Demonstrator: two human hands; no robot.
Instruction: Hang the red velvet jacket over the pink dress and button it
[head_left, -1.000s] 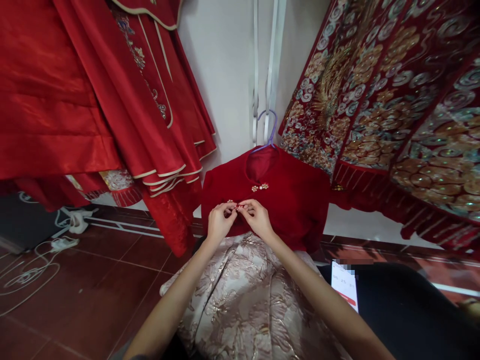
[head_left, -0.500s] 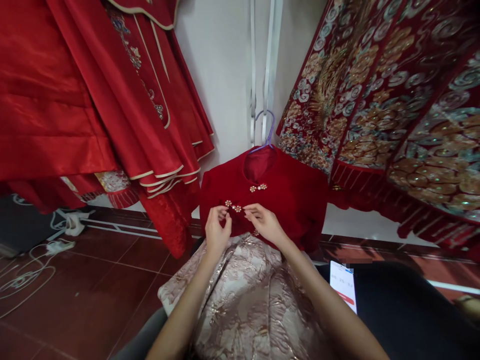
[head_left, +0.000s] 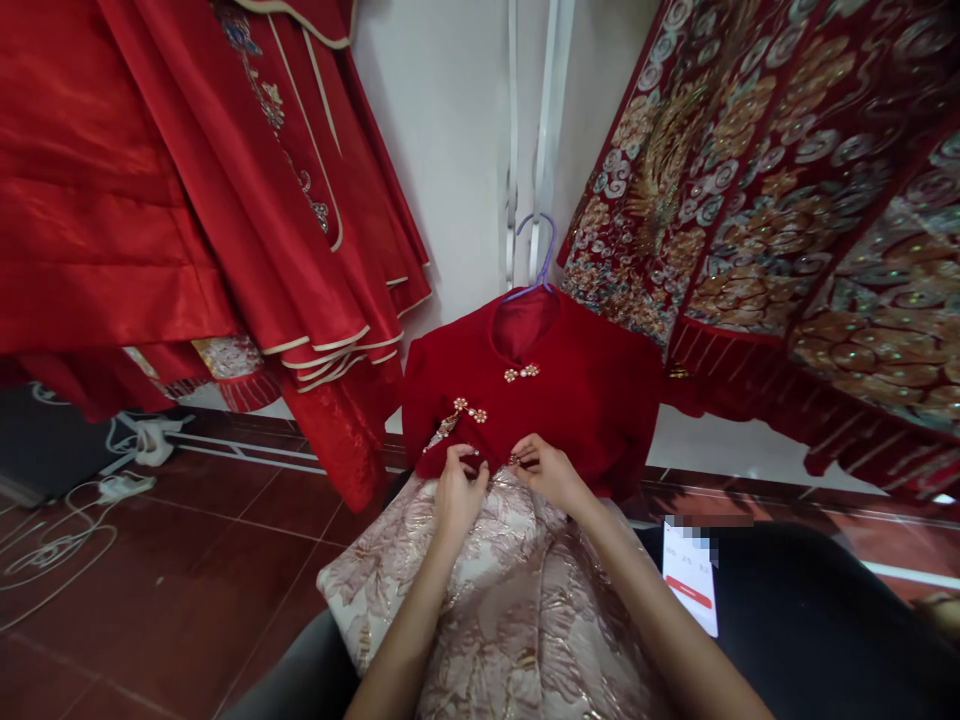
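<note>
A red velvet top (head_left: 592,400) hangs on a purple hanger (head_left: 545,262), its lower part meeting a pale brocade fabric with gold and pink flowers (head_left: 517,620). One jewelled flower clasp (head_left: 523,373) sits below the collar. Lower and to the left is another flower clasp (head_left: 471,411), with a slanted jewelled ornament (head_left: 442,432) beside it. My left hand (head_left: 459,495) has its fingers closed at the velvet's lower front edge. With its fingertips my right hand (head_left: 553,475) pinches a small flower clasp (head_left: 514,460), partly hidden by the fingers.
Red garments with gold piping (head_left: 315,250) hang at the left, and a heavily embroidered red garment (head_left: 750,200) hangs at the right. A lit phone (head_left: 688,590) lies on a dark surface (head_left: 810,620). White cables (head_left: 67,550) trail over the tiled floor at the left.
Both hands have moved down from the left-hand flower clasp to the lower one. The left-hand clasp is now uncovered, and the slanted ornament beside it shows.
</note>
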